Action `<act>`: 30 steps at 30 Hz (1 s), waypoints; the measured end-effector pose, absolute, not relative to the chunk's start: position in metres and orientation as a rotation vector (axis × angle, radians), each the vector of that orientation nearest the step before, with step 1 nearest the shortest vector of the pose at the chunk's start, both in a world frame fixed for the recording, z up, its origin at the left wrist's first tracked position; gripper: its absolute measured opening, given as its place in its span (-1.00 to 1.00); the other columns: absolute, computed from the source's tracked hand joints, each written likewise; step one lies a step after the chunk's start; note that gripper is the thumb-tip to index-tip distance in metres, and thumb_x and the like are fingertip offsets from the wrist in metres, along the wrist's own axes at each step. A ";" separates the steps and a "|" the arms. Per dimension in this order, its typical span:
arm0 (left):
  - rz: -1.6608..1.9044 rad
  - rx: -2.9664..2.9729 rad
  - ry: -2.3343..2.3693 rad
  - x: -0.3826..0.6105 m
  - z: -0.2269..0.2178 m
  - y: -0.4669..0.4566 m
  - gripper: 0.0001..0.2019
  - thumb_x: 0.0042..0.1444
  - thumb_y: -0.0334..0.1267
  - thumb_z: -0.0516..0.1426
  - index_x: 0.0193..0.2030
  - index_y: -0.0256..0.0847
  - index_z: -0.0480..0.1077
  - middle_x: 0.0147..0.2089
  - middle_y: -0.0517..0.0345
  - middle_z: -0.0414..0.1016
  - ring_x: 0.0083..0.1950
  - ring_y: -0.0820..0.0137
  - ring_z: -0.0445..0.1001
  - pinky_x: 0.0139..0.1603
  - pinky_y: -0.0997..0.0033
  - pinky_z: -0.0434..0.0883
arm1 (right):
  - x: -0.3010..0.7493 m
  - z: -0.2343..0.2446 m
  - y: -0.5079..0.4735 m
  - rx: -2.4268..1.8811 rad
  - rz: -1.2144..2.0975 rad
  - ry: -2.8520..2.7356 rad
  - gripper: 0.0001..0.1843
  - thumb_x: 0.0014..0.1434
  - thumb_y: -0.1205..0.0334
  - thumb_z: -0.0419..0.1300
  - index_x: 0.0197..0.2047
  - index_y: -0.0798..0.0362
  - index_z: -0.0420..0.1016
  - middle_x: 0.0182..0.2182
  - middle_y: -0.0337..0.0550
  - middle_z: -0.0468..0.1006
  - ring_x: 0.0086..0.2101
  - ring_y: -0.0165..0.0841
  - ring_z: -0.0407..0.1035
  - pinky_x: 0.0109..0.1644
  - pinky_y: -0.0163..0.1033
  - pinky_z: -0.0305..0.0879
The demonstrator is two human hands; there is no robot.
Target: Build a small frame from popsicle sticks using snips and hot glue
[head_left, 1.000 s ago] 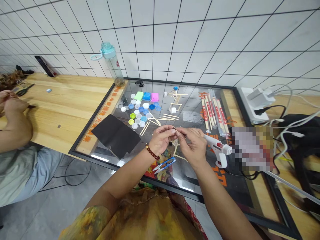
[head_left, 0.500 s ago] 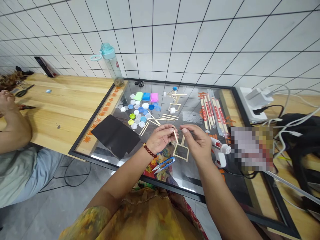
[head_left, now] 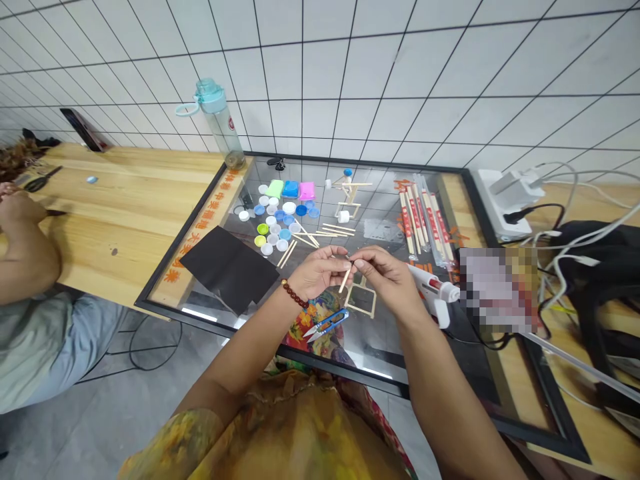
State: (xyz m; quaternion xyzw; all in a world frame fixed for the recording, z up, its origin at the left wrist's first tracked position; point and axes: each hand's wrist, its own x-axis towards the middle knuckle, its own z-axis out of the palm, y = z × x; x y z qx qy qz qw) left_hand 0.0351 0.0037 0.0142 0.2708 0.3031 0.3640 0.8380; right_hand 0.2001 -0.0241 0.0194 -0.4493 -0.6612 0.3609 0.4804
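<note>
My left hand (head_left: 315, 271) and my right hand (head_left: 385, 275) meet above the glass tabletop (head_left: 380, 333), fingertips pinched together. A short wooden stick (head_left: 345, 279) hangs down between them, held at its top end by the right fingertips, with the left fingers closed beside it. Under the hands lies a small square frame of wooden sticks (head_left: 363, 298). Blue thread snips (head_left: 327, 325) lie near my left wrist, and a white glue gun (head_left: 433, 291) rests just right of my right hand.
Farther back lie several coloured bottle caps (head_left: 276, 227), loose sticks (head_left: 320, 237), a stick model (head_left: 350, 193), wrapped chopsticks (head_left: 423, 220) and a black sheet (head_left: 227, 267). A water bottle (head_left: 217, 123) stands at the back. Another person's arm (head_left: 23, 247) rests at left; cables (head_left: 575, 253) crowd the right.
The hands parted briefly, then came back together. The stick now hangs from the right fingertips instead of the left. The square frame shows below them.
</note>
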 end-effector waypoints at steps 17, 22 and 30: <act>1.000 0.799 0.819 0.049 0.019 -0.005 -0.68 -0.24 -0.18 0.39 -0.34 -0.31 0.52 -0.49 0.18 0.47 -0.53 0.56 0.36 -0.52 0.53 0.33 | 0.199 0.004 -0.022 -1.324 0.672 -1.523 -0.79 0.27 0.06 0.06 -0.24 0.01 0.38 -0.35 -0.20 0.41 -0.31 -0.35 0.31 -0.24 -0.23 0.24; 1.106 0.948 0.850 0.053 0.014 -0.007 -0.69 -0.20 -0.13 0.37 -0.34 -0.27 0.53 -0.54 0.25 0.42 -0.61 0.62 0.23 -0.60 0.54 0.18 | 0.195 0.009 -0.024 -1.307 0.603 -1.547 -0.81 0.28 0.10 0.06 -0.26 0.01 0.38 -0.35 -0.20 0.39 -0.31 -0.34 0.32 -0.22 -0.22 0.24; 1.175 1.006 0.884 0.052 0.018 -0.010 -0.76 -0.14 -0.14 0.34 -0.40 -0.26 0.52 -0.59 0.26 0.36 -0.59 0.63 0.17 -0.56 0.53 0.14 | 0.191 0.017 -0.028 -1.235 0.550 -1.585 -0.84 0.27 0.14 0.08 -0.26 0.01 0.41 -0.34 -0.19 0.41 -0.29 -0.34 0.32 -0.17 -0.20 0.25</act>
